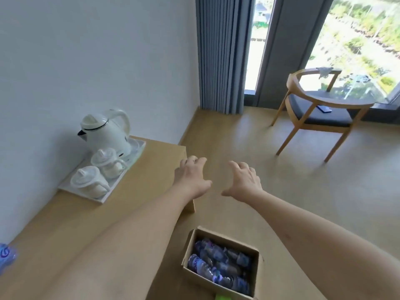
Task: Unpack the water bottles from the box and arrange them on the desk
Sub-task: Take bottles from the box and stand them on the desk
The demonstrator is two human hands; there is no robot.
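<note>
The fingers point(195, 161) of the left hand point(191, 176) are spread and loosely bent, holding nothing, with their tips over the far corner of the wooden surface point(134, 191). The fingers point(240, 167) of the right hand point(243, 180) are likewise splayed and relaxed, empty, held in the air above the floor point(303, 191) just beside the left hand. Both bare forearms reach forward from the lower edge of the view.

Below the arms, an open cardboard box point(220, 263) stands on the floor beside the surface. Inside it lie the water bottles point(218, 263), clear plastic, packed on their sides, with blue and purple labels. White lettering shows on the labels, but it is too blurred to read. At the far left edge, one more bottle point(6, 256) with the same blue label and a purple swirl mark rests on the surface, only partly in view.

Farther back on the surface, against the white wall, a white tray point(138, 148) carries a white electric kettle point(106, 131) and two lidded white cups point(99, 172). A small green thing point(221, 297) shows at the box's near edge. Across the room a wooden chair point(318, 109) with a dark cushion stands by the window, next to grey curtains point(220, 53).
</note>
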